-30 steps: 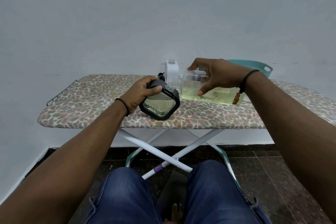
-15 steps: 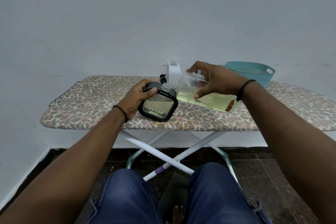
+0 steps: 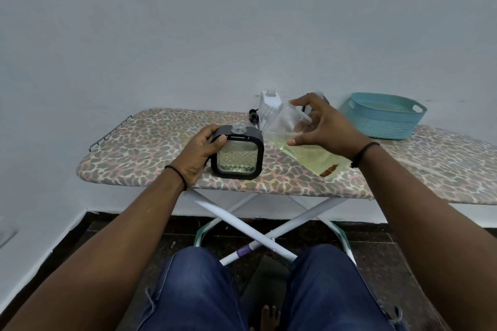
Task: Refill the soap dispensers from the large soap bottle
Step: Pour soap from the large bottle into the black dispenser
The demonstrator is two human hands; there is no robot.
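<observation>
A black square soap dispenser (image 3: 236, 156) with a patterned clear window stands upright on the leopard-print ironing board (image 3: 134, 148), its open neck on top. My left hand (image 3: 197, 154) grips its left side. The large clear soap bottle (image 3: 309, 153), holding yellowish liquid, lies tilted just right of the dispenser, neck raised toward the upper left and base low on the board. My right hand (image 3: 325, 129) holds it from above, fingers spread around its upper body. The bottle's mouth is apart from the dispenser's neck.
A white dispenser (image 3: 270, 105) stands at the back of the board, with a black pump head (image 3: 254, 115) beside it. A teal plastic basket (image 3: 384, 118) sits at the back right. My knees are below the board's crossed white legs.
The dispenser went from tilted toward the bottle to upright on the board. The bottle's neck swung up and away from the dispenser's mouth, and its base dropped lower.
</observation>
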